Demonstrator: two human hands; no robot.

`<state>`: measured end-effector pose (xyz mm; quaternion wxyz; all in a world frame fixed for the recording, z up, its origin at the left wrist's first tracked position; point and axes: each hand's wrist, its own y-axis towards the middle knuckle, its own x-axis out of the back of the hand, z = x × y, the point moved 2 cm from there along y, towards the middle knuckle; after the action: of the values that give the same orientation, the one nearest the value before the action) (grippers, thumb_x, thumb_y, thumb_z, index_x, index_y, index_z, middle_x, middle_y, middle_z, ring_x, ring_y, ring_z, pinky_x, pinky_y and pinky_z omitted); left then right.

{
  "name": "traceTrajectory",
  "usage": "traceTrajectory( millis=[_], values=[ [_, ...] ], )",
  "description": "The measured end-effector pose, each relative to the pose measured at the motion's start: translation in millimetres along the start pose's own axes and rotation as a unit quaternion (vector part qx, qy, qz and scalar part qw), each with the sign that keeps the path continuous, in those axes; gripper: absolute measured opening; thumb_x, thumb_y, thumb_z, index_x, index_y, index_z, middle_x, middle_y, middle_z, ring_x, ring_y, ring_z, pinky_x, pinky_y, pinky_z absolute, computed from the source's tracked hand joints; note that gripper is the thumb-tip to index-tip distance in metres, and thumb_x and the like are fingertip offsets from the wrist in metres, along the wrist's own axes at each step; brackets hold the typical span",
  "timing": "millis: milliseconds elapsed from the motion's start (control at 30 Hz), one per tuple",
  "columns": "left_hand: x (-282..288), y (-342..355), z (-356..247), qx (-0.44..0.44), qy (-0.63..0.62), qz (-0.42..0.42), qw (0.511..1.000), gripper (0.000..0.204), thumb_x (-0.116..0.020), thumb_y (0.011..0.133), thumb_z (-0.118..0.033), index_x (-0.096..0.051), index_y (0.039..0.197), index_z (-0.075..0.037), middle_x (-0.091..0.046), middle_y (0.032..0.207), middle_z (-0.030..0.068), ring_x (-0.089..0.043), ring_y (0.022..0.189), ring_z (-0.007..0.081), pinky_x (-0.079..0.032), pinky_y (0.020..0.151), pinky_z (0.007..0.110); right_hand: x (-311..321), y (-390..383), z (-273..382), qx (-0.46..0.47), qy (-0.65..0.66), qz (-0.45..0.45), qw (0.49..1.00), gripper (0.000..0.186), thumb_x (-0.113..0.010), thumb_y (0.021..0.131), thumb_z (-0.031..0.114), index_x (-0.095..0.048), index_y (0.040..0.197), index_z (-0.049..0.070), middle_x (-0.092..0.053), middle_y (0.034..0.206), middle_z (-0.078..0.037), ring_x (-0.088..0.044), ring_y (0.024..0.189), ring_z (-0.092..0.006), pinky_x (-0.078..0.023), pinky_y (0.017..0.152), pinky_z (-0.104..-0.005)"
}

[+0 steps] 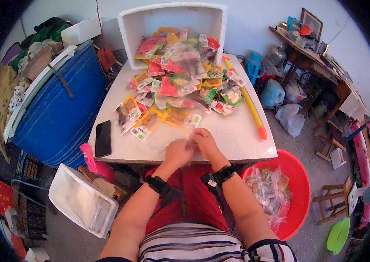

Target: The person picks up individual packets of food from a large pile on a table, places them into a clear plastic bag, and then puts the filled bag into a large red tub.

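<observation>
My left hand (179, 153) and my right hand (205, 143) meet close together above the near edge of a white table (237, 144). The fingers of both are closed in a pinch. Something thin and see-through seems to be between them, too blurred to name. Just beyond the fingers lies a yellow-edged food packet (180, 117), smeared by motion. Another yellow-edged packet (148, 124) lies left of it. Behind these, a heap of small sealed food packets (180, 83) spills out of a white foam box (172, 8) tipped on its side.
A black phone (103, 139) lies at the table's left edge, and a yellow tube with an orange tip (252, 109) along the right. A red tub (300, 196) with clear bags stands at lower right. At left are a blue barrel (64, 105) and a white foam box (78, 196).
</observation>
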<state>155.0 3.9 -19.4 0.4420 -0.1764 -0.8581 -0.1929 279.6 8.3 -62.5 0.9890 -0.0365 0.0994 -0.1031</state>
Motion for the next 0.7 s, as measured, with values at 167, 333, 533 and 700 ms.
traceTrajectory(
  millis=[167,333,533,700],
  values=[
    [-3,2,5,0.01,-0.001,0.012,1.0,0.02,-0.048,0.067,-0.022,-0.053,0.07,-0.002,-0.052,0.072,0.0165,-0.05,0.071,0.0324,-0.039,0.063,0.04,-2,-10,12,-0.031,0.054,0.028,0.998,0.02,-0.052,0.071,0.01,-0.047,0.089,0.003,-0.051,0.071,-0.005,-0.051,0.063,-0.0141,-0.043,0.051,-0.0247],
    [-6,5,14,0.029,-0.031,0.013,0.999,0.017,-0.045,0.068,-0.018,-0.052,0.07,-0.003,-0.052,0.072,0.0167,-0.05,0.072,0.0335,-0.039,0.063,0.04,0,-10,14,-0.044,-0.02,0.031,0.998,0.018,-0.051,0.071,0.006,-0.046,0.088,0.006,-0.05,0.072,-0.001,-0.049,0.058,-0.0109,-0.04,0.047,-0.0217],
    [-4,1,16,0.09,-0.066,-0.102,0.988,0.016,-0.044,0.069,-0.017,-0.048,0.072,-0.002,-0.052,0.07,0.0173,-0.05,0.07,0.0343,-0.039,0.061,0.041,2,5,6,0.231,-0.355,-0.035,0.905,0.022,-0.047,0.067,0.014,-0.051,0.085,0.001,-0.053,0.079,-0.017,-0.053,0.072,-0.0283,-0.042,0.065,-0.0343],
    [-3,-5,10,0.057,-0.025,-0.101,0.993,0.013,-0.044,0.067,-0.015,-0.048,0.069,-0.002,-0.052,0.065,0.0181,-0.051,0.066,0.0355,-0.038,0.058,0.045,26,43,2,0.12,-0.257,-0.093,0.954,0.017,-0.048,0.07,0.01,-0.049,0.086,0.005,-0.051,0.076,-0.009,-0.05,0.067,-0.0198,-0.041,0.053,-0.0304]
  ],
)
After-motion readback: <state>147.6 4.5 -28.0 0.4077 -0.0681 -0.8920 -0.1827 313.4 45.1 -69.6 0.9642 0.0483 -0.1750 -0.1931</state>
